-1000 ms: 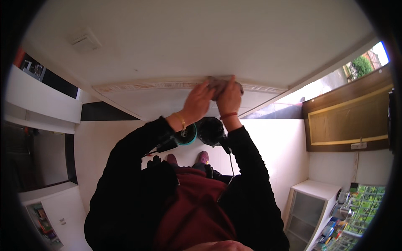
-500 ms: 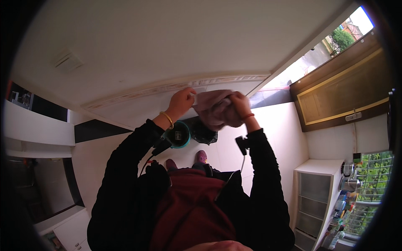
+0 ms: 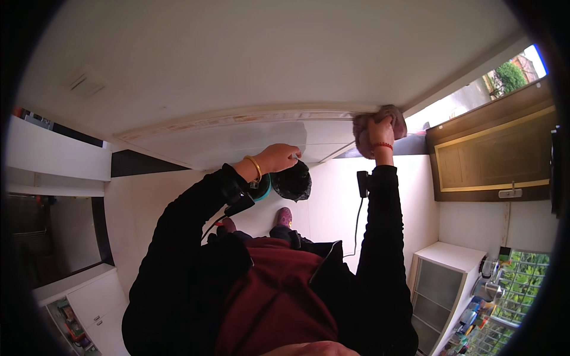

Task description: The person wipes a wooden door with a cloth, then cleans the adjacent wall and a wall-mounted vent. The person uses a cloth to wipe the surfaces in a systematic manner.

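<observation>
Head view: right hand [image 3: 380, 132] presses cloth [image 3: 392, 115] overhead.

white wall [image 3: 249, 59] | white floor [image 3: 332, 196] | brown wooden door [image 3: 493, 154] | white glass-front cabinet [image 3: 439, 285] | window, greenery outside [image 3: 522, 296] | white cupboard lower left [image 3: 89, 296] | daylight

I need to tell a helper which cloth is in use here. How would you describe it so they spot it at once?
Find the long white cabinet top running across the upper picture and follow its front edge to the right end, beside the brown wooden panel. There the right hand presses a crumpled cloth against the edge. It is dusty pink, unlike the black pouch-like thing below the left hand.
</observation>
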Demonstrator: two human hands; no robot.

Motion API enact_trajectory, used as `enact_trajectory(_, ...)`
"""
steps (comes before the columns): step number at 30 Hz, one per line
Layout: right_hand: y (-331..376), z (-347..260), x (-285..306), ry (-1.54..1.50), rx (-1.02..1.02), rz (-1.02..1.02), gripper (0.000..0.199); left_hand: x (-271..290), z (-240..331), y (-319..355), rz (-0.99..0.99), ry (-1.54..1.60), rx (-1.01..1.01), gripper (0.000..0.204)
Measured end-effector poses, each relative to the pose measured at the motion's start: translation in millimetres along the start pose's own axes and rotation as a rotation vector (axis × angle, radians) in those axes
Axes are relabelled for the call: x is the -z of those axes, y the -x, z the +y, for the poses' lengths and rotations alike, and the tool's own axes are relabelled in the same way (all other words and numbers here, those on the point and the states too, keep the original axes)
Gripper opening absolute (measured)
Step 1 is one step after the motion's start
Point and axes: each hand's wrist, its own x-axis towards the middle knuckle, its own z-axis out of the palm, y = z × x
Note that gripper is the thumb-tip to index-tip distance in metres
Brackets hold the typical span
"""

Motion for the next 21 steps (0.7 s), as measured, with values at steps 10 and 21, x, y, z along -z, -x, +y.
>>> enact_trajectory(10, 110, -127, -28, 0.314, 0.591, 0.118, 0.049, 37, -74, 79, -0.037, -0.002, -0.053, 0.024)
enact_trajectory(21, 361, -357, -169, -0.071, 0.812, -0.202, 0.036, 89, -184, 230, -0.191, -0.485, -0.136, 0.031)
